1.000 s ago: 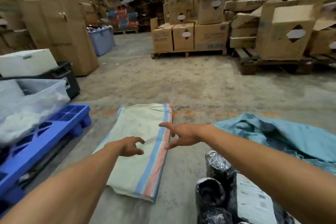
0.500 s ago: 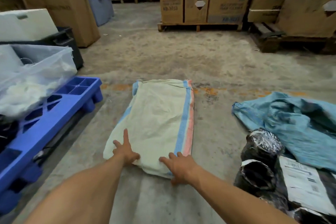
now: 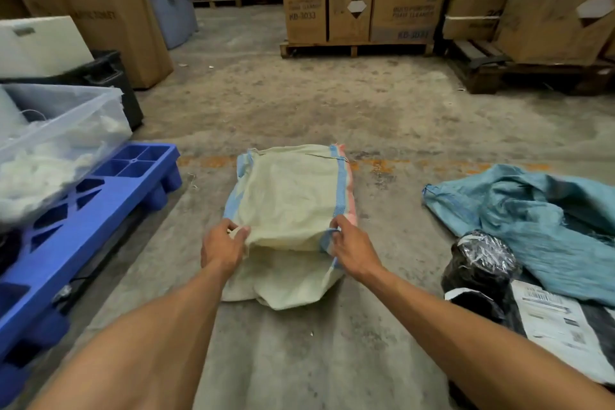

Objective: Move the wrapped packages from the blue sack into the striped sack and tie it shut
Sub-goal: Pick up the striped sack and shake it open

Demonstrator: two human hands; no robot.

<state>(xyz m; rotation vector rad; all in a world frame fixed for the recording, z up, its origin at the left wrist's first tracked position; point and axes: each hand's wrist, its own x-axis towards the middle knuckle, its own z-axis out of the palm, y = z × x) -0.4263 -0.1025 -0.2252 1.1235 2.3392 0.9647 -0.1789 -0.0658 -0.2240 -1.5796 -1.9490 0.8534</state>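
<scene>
Head camera looks down at a concrete warehouse floor. Far left, a blue plastic pallet (image 3: 83,206) carries a clear plastic bin of white stuffing (image 3: 56,146). In the middle lies the flat, cream woven sack with blue and pink side stripes (image 3: 289,193), its near end lifted. The person's left hand (image 3: 223,246) pinches the upper layer of the mouth at its left corner, fingers curled into the fabric; the right hand (image 3: 349,246) pinches the same layer by the blue stripe at the right corner. Between them the top layer stands raised off the bottom one, which sags rumpled toward the viewer, so the mouth shows a shallow dark gap. This looks like the opening step: no package is inside yet. The next move likely calls for spreading the mouth wider, then freeing one hand to reach right. There, well apart from the striped sack, the crumpled light-blue woven sack (image 3: 532,210) lies slack, with black shiny plastic-wrapped packages (image 3: 479,263), one with a white shipping label, just beside it.
</scene>
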